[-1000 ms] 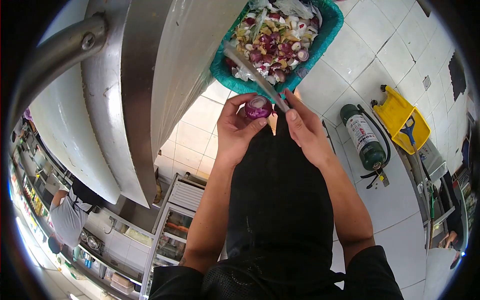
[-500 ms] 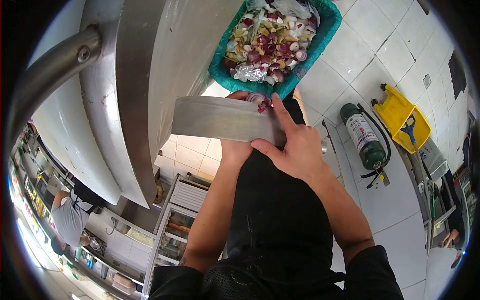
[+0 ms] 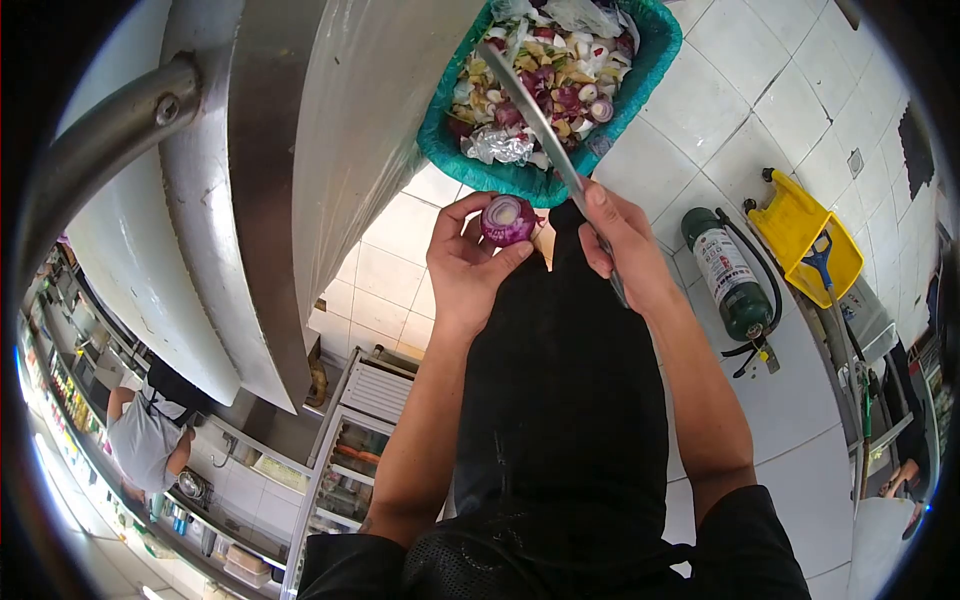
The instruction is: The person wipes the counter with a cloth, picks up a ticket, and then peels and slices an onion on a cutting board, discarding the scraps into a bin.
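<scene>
My left hand (image 3: 468, 262) holds a red onion (image 3: 508, 220) in its fingertips, with a pale cut face showing its rings. A large knife (image 3: 545, 130) is in my right hand (image 3: 622, 240), its blade seen nearly edge-on and slanting up to the left. The blade's far end is over a bin (image 3: 655, 75) lined with a green-blue bag. Onion peels and scraps (image 3: 540, 85) fill the bin, with some crumpled clear plastic among them. The onion is just below the bin's near rim, apart from the blade.
A steel counter edge (image 3: 265, 200) and hanging plastic are at the left. On the right, a green gas cylinder (image 3: 728, 270) stands beside a yellow bucket (image 3: 800, 230) with a blue-headed tool. A co-worker (image 3: 145, 440) is at the lower left, near a sink.
The knife has turned from broadside across the onion to edge-on over the bin, with my right hand moved apart from my left. The onion and my left hand now show uncovered.
</scene>
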`<state>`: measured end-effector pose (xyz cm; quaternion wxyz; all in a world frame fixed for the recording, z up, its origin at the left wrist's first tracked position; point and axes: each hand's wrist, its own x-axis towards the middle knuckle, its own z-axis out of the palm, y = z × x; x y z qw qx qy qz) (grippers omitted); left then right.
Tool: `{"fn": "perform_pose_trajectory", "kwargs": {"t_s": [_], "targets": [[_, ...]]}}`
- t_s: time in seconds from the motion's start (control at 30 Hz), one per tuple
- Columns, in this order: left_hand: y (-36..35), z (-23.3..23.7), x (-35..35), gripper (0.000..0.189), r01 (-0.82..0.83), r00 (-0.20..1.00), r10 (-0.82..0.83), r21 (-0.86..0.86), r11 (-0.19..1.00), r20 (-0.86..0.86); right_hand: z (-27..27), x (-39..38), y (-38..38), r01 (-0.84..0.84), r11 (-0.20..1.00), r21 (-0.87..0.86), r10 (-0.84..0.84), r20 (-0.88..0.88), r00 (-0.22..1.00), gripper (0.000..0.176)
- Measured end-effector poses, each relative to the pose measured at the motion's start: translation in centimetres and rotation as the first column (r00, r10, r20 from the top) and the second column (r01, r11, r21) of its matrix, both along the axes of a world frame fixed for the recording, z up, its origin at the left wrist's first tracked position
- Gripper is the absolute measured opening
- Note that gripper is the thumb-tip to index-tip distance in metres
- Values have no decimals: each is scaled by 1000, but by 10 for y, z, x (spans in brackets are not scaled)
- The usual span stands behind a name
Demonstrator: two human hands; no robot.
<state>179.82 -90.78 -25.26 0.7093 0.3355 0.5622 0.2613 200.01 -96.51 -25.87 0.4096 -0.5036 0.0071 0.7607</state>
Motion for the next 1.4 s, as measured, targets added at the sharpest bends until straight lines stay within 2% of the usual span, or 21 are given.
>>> {"fn": "perform_pose_trajectory", "kwargs": {"t_s": [0.07,0.1,0.17,0.23,0.4,0.47,0.53,0.63,0.67,0.7,0.73,0.8,0.87,0.97,1.03,1.07,1.13,1.23,1.3,1.37,1.4], "targets": [[-2,-1,-1,68,-1,1000,1,-5,1000,-1,14,-11,0,-79,997,17,72,260,963,83],[-4,-1,0,64,-18,1000,18,17,1000,-22,20,-14,-4,-79,997,14,73,259,963,83],[-5,-2,2,61,-35,999,37,42,998,-39,31,-17,-10,-456,890,-1,368,591,718,91],[-2,-3,-2,46,187,944,-135,151,971,-300,35,-25,-12,-482,875,54,323,676,663,93],[-3,0,1,39,208,954,-174,122,971,-243,34,-31,-15,-584,808,78,284,817,502,91],[-4,-1,0,39,197,956,-167,108,974,-240,35,-28,-11,-586,807,76,294,808,510,90],[-4,-2,5,36,59,983,-42,90,994,-177,36,-24,-9,-590,804,71,305,802,513,91],[-5,0,1,47,155,973,-136,91,984,-186,22,-23,-13,-585,810,45,370,735,569,86],[-6,-1,0,47,158,973,-139,90,983,-185,3,-32,-25,-417,896,153,257,587,768,84],[-7,-2,0,55,55,995,-53,21,998,-90,0,-32,-20,-218,951,220,115,402,908,81],[-8,-3,-2,62,-44,999,44,-55,998,-2,-1,-24,-19,-219,950,222,116,401,909,81],[-7,-4,-9,68,-33,998,38,-88,996,50,4,-5,-11,-51,997,57,52,-11,999,76],[-5,-7,-14,66,-62,977,85,-121,991,197,0,1,-5,-9,1000,26,9,6,1000,74],[1,2,-13,66,-37,971,81,-191,981,227,-10,2,-3,-84,996,20,81,101,992,78],[0,3,-14,67,-58,967,115,-241,969,229,-9,-16,-5,-74,990,120,11,454,891,87],[-2,-1,-16,67,-56,967,111,-231,971,230,-4,-16,-9,-75,990,120,12,455,890,87],[-2,-3,-15,67,-57,967,108,-219,974,230,20,-13,-10,-413,909,-51,351,627,695,94],[-4,-5,-14,62,-90,934,163,-232,969,318,25,-27,-20,-396,918,-11,302,667,681,94],[-4,-5,-12,54,-182,900,294,-334,925,323,23,-30,-22,-401,916,-2,293,687,665,93],[0,-3,-12,52,-157,864,322,-401,903,387,12,-35,-26,-149,988,-43,152,447,881,93],[2,-2,-12,50,-126,822,355,-466,876,445,12,-34,-22,-149,988,-42,151,447,881,93]]}}
